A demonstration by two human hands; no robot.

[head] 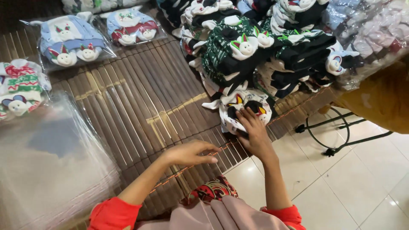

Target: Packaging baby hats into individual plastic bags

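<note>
Sitting in clear plastic bags [72, 40] at the upper left are bunny baby outfits. The right hand [254, 133] presses flat fingers on a white cat outfit [243, 108] mid-frame. The left hand [191, 153] rests open, holding nothing, on the bamboo mat [140, 102].

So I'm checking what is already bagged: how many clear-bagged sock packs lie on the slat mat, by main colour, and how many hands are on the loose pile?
Blue bagged packs: 2, one and another
Red, green and white bagged pack: 1
Hands at the loose pile: 1, the right hand on the white pair; the left hand rests on the mat
Total packs: 3
</note>
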